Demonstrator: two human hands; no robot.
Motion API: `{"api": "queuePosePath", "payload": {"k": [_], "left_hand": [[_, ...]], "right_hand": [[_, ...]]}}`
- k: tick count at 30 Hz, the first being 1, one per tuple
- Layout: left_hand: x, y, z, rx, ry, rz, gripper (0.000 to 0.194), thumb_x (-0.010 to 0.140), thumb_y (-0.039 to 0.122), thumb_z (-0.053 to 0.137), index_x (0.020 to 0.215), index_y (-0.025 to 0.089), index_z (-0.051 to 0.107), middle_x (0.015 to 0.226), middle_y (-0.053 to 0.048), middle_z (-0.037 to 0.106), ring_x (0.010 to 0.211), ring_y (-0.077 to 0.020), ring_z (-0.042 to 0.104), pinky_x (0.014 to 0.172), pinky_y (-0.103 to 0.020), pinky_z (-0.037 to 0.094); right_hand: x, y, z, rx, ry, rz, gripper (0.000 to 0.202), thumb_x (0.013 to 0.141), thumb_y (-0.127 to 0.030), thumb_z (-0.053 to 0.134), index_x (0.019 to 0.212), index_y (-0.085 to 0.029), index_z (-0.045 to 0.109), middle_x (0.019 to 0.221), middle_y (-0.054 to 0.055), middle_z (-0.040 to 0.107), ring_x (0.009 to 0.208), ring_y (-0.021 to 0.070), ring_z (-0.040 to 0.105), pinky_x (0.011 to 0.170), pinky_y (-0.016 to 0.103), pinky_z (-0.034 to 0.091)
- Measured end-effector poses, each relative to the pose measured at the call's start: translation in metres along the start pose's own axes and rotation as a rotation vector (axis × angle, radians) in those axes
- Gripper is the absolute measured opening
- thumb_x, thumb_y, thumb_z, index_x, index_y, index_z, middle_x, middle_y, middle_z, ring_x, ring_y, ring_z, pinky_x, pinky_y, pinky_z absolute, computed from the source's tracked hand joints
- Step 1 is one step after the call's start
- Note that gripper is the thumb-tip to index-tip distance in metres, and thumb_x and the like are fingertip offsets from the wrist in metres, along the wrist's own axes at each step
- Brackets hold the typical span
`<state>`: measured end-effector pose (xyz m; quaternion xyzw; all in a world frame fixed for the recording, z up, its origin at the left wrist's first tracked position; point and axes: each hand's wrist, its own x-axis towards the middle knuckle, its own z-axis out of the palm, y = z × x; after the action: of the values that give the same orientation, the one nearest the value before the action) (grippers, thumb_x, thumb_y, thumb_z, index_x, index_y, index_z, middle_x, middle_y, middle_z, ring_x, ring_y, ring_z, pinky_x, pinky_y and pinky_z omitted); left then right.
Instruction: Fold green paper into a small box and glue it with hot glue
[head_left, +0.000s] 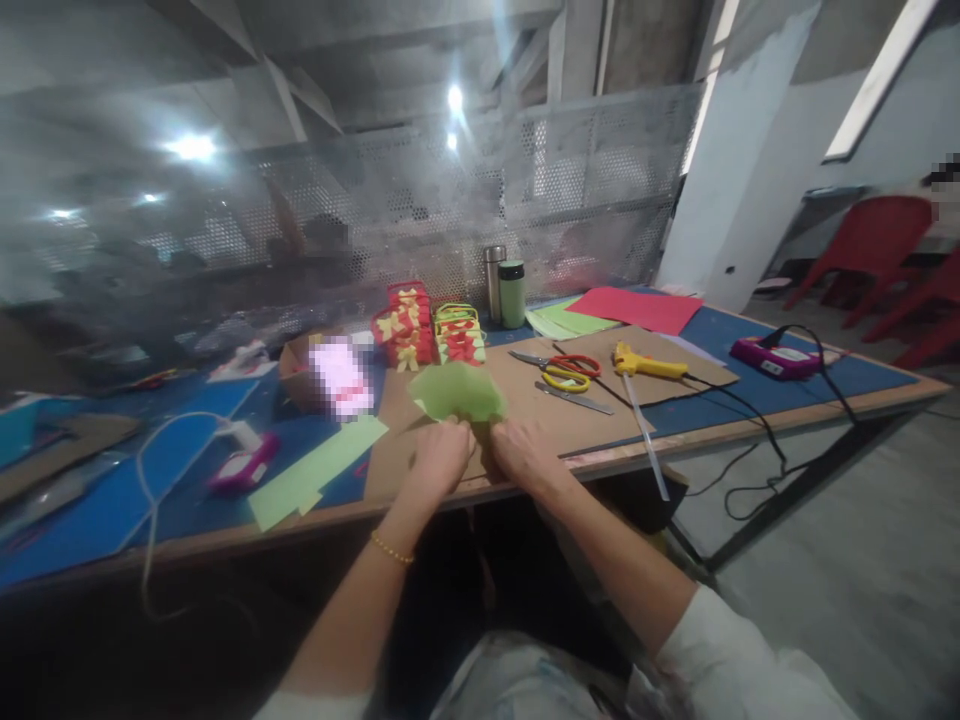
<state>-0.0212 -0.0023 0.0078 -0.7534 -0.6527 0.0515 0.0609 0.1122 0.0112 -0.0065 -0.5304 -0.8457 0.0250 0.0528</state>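
Note:
A green sheet of paper stands raised and bent above the brown cardboard at the table's front edge. My left hand is closed on the paper's lower edge. Close beside it on the right, my right hand is also closed at the same edge. Both sets of fingertips are partly hidden. Right of the paper lie scissors with red and yellow handles and a flat metal blade. A yellow glue gun with a clear glue stick rests farther right.
Small red and yellow bow-covered baskets and a green-red one stand behind the paper. A green flask is beyond. Light green strips lie left. Purple power sockets trail cables. Red sheets lie at back right.

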Motion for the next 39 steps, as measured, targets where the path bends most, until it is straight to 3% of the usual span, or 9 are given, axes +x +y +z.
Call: {"api": "queuePosePath", "payload": {"k": [9, 12, 16, 23, 30, 39], "left_hand": [[-0.003, -0.014, 0.006, 0.005, 0.034, -0.015, 0.043, 0.106, 0.031, 0.033, 0.131, 0.013, 0.063, 0.135, -0.02, 0.066, 0.115, -0.031, 0.07, 0.094, -0.043, 0.055], [0.0, -0.017, 0.004, 0.023, 0.028, 0.041, 0.041, 0.106, 0.028, 0.032, 0.126, 0.011, 0.065, 0.132, -0.019, 0.069, 0.116, -0.0307, 0.07, 0.095, -0.041, 0.054], [0.003, -0.022, 0.003, 0.019, 0.061, 0.006, 0.039, 0.106, 0.035, 0.036, 0.124, 0.016, 0.065, 0.124, -0.016, 0.074, 0.111, -0.0307, 0.072, 0.093, -0.04, 0.055], [-0.005, -0.017, 0.014, 0.023, 0.084, -0.032, 0.042, 0.107, 0.038, 0.038, 0.134, 0.017, 0.062, 0.14, -0.016, 0.065, 0.115, -0.0307, 0.071, 0.091, -0.041, 0.057], [-0.008, -0.014, 0.018, 0.044, 0.097, -0.06, 0.045, 0.108, 0.032, 0.033, 0.128, 0.009, 0.065, 0.132, -0.021, 0.068, 0.113, -0.0317, 0.071, 0.089, -0.041, 0.057], [-0.003, -0.01, 0.012, 0.077, 0.068, -0.073, 0.043, 0.107, 0.034, 0.036, 0.119, 0.008, 0.069, 0.117, -0.02, 0.073, 0.103, -0.0323, 0.073, 0.083, -0.042, 0.057]], "right_hand": [[0.005, 0.002, 0.001, 0.005, -0.013, -0.04, 0.032, 0.099, -0.019, 0.048, 0.103, -0.008, 0.077, 0.095, 0.024, 0.077, 0.097, 0.0294, 0.076, 0.08, 0.033, 0.055], [0.003, 0.002, -0.002, 0.015, -0.017, -0.026, 0.033, 0.101, -0.021, 0.046, 0.106, -0.01, 0.077, 0.099, 0.023, 0.077, 0.101, 0.029, 0.075, 0.084, 0.034, 0.054], [0.002, 0.001, -0.006, 0.021, -0.016, -0.006, 0.036, 0.102, -0.018, 0.042, 0.108, -0.011, 0.077, 0.099, 0.022, 0.077, 0.104, 0.0281, 0.074, 0.087, 0.034, 0.054], [0.002, 0.003, 0.0, 0.02, -0.004, -0.032, 0.035, 0.099, -0.017, 0.044, 0.109, -0.006, 0.077, 0.099, 0.026, 0.076, 0.098, 0.0286, 0.075, 0.084, 0.034, 0.055], [0.004, 0.005, 0.004, 0.035, -0.006, -0.037, 0.037, 0.099, -0.014, 0.042, 0.106, -0.005, 0.077, 0.096, 0.026, 0.076, 0.097, 0.0315, 0.075, 0.08, 0.035, 0.054], [0.0, 0.005, 0.003, 0.05, 0.029, -0.025, 0.038, 0.099, -0.015, 0.041, 0.104, -0.006, 0.078, 0.097, 0.027, 0.076, 0.097, 0.0316, 0.075, 0.081, 0.037, 0.054]]}}
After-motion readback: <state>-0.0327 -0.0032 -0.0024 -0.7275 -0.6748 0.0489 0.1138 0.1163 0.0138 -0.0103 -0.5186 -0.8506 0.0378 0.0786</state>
